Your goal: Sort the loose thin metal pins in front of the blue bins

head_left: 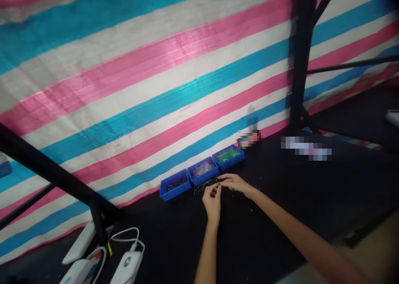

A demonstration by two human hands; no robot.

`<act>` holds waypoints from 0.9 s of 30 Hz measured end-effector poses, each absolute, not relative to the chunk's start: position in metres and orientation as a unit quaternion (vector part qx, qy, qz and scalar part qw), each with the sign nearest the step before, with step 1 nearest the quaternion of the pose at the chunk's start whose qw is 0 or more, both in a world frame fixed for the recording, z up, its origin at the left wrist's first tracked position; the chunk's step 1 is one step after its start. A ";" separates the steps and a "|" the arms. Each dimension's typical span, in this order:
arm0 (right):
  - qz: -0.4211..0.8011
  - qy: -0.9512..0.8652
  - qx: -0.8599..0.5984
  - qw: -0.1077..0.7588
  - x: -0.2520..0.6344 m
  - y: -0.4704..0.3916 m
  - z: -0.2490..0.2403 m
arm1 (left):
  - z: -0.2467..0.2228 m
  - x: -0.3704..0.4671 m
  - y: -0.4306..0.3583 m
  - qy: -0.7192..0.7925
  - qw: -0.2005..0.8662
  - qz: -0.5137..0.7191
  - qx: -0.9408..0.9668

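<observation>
The left hand [212, 199] and the right hand [234, 182] meet fingertips together, perhaps pinching a thin pin, beside the blue trays [202, 172].

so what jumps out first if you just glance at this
The pink, blue and white striped tarp fills the background. Below it, three blue trays sit in a row on the black table, where the left hand and right hand meet at a scatter of small dark pins.
</observation>
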State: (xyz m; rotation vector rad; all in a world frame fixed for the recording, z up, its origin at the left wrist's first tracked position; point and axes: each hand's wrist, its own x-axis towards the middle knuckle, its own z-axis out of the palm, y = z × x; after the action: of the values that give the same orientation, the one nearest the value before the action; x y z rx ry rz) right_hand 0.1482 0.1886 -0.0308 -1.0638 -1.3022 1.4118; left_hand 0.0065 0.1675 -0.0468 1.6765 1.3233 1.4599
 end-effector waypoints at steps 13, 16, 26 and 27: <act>0.551 -0.548 -0.419 0.470 0.138 0.189 -0.037 | -0.039 0.008 0.162 0.537 0.155 0.483 0.674; 0.530 -0.542 -0.444 0.478 0.142 0.186 -0.033 | -0.040 0.010 0.164 0.524 0.182 0.514 0.654; 0.510 -0.572 -0.463 0.446 0.139 0.185 -0.031 | -0.041 0.003 0.171 0.492 0.299 0.602 0.553; 0.508 -0.584 -0.460 0.435 0.138 0.185 -0.033 | -0.041 0.003 0.171 0.495 0.298 0.606 0.546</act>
State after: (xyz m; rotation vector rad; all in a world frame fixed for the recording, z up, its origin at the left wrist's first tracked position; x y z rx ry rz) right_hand 0.1381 0.1850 -0.0330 -1.1450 -1.4545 1.2637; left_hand 0.0028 0.1709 -0.0406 1.4515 1.3152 1.6104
